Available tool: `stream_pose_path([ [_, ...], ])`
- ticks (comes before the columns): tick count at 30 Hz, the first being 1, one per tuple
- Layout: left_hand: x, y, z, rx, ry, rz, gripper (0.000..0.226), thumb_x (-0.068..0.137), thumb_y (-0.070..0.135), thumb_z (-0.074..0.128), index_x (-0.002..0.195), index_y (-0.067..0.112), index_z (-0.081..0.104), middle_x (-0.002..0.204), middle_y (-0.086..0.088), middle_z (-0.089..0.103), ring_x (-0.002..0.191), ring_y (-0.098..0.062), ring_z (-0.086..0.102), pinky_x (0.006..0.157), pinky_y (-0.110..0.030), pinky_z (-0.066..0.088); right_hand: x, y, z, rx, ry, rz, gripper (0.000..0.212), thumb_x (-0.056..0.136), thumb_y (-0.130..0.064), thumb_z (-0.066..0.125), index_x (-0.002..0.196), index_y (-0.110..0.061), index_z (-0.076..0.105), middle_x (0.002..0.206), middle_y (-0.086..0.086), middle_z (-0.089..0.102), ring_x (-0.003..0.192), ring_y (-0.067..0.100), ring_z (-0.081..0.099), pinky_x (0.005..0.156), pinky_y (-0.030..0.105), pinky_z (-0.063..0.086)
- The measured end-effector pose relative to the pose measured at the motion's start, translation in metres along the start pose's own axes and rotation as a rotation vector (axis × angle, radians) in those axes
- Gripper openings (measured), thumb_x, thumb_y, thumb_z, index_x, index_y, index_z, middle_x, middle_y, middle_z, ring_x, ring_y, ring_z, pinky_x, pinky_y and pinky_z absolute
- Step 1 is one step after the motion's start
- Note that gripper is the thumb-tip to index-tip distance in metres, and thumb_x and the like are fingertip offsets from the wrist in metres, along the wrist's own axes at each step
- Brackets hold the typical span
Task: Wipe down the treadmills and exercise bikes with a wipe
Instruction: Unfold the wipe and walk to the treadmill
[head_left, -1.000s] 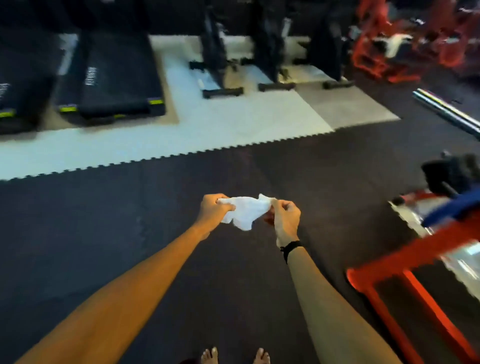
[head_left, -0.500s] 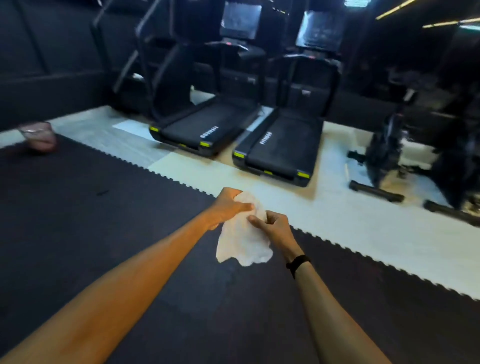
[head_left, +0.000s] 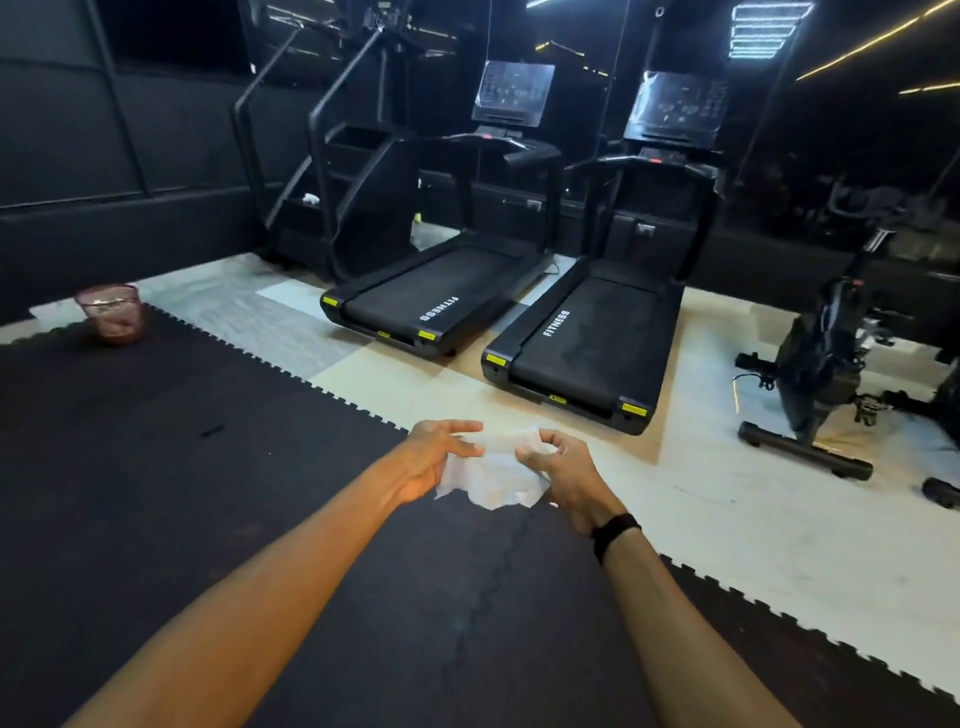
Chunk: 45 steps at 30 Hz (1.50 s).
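Since half a second ago the view has drawn nearer to the machines, and the wipe (head_left: 493, 475), which hung in a loose fold from the hands, is now being pulled wider between them; both hands sit just below the centre of the frame, over the seam where the dark floor mat (head_left: 208, 519) meets the pale floor mat (head_left: 753, 519); two treadmills (head_left: 587, 343) lie side by side above the hands in the middle of the frame, well apart from them, and an exercise bike (head_left: 821, 364) stands at the right edge; a small reddish bin (head_left: 111, 312) rests at the left edge; one likely slip from here is the thin wipe tearing or bunching if it is tugged too hard, or dropping to the floor if one pinch lets go, which would dirty it before any machine is touched; walking while looking at the wipe could also mean a stubbed foot on a treadmill's rear edge; the left hand (head_left: 436, 457) has its fingers partly curled, thumb and fingertips pinching the wipe's left edge; the right hand (head_left: 561, 467) is likewise loosely curled, pinching the right edge; neither hand touches anything else, and no wiping has begun.
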<state>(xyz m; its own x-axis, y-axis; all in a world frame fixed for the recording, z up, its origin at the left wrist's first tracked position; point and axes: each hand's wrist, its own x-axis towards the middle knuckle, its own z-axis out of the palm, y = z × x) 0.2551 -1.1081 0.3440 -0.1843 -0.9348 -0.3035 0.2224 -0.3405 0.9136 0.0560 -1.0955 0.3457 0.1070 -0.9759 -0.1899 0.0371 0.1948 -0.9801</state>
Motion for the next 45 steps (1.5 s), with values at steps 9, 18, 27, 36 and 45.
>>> stream_pose_path([
  [9, 0.082, 0.009, 0.009, 0.075, 0.081, 0.048, 0.045, 0.075, -0.022, 0.062, 0.106, 0.009, 0.073, 0.11, -0.017, 0.069, 0.095, -0.026, 0.068, 0.084, -0.04, 0.057, 0.077, 0.014, -0.03, 0.358, 0.103, 0.166, 0.035, 0.092, 0.003, 0.065, 0.124, -0.007, 0.055, 0.113, 0.018, 0.067, 0.086, 0.027, 0.069, 0.062, 0.036, 0.058],
  [18, 0.197, 0.063, 0.024, -0.041, 0.153, 0.178, 0.041, 0.078, -0.021, 0.056, 0.095, 0.011, 0.073, 0.093, -0.003, 0.071, 0.078, -0.015, 0.064, 0.06, -0.018, 0.053, 0.184, -0.043, -0.062, 0.113, 0.137, -0.016, 0.04, 0.088, 0.018, 0.056, 0.124, 0.001, 0.06, 0.11, 0.02, 0.069, 0.085, 0.024, 0.067, 0.07, 0.036, 0.058],
  [27, 0.272, 0.116, 0.013, -0.095, -0.004, 0.345, 0.039, 0.086, -0.018, 0.052, 0.092, 0.014, 0.073, 0.07, 0.002, 0.068, 0.063, -0.012, 0.061, 0.059, -0.02, 0.052, 0.262, -0.088, -0.086, -0.006, -0.064, -0.306, 0.039, 0.088, 0.02, 0.055, 0.12, -0.001, 0.064, 0.115, 0.012, 0.073, 0.096, 0.023, 0.071, 0.078, 0.03, 0.059],
  [36, 0.3, 0.142, 0.014, 0.06, 0.055, 0.335, 0.031, 0.089, -0.008, 0.045, 0.079, 0.01, 0.069, 0.091, -0.008, 0.071, 0.069, -0.012, 0.062, 0.049, -0.021, 0.046, 0.313, -0.117, -0.091, -0.231, -0.04, -0.304, 0.033, 0.095, 0.01, 0.048, 0.098, -0.01, 0.074, 0.104, 0.009, 0.071, 0.094, 0.021, 0.066, 0.069, 0.026, 0.056],
  [45, 0.329, 0.159, 0.024, 0.108, 0.061, 0.259, 0.015, 0.094, 0.011, 0.056, 0.091, 0.01, 0.07, 0.089, -0.013, 0.056, 0.079, -0.027, 0.052, 0.055, -0.025, 0.046, 0.336, -0.123, -0.098, -0.437, -0.157, -0.412, 0.007, 0.089, 0.002, 0.067, 0.092, -0.001, 0.072, 0.097, 0.015, 0.069, 0.088, 0.021, 0.065, 0.07, 0.023, 0.054],
])
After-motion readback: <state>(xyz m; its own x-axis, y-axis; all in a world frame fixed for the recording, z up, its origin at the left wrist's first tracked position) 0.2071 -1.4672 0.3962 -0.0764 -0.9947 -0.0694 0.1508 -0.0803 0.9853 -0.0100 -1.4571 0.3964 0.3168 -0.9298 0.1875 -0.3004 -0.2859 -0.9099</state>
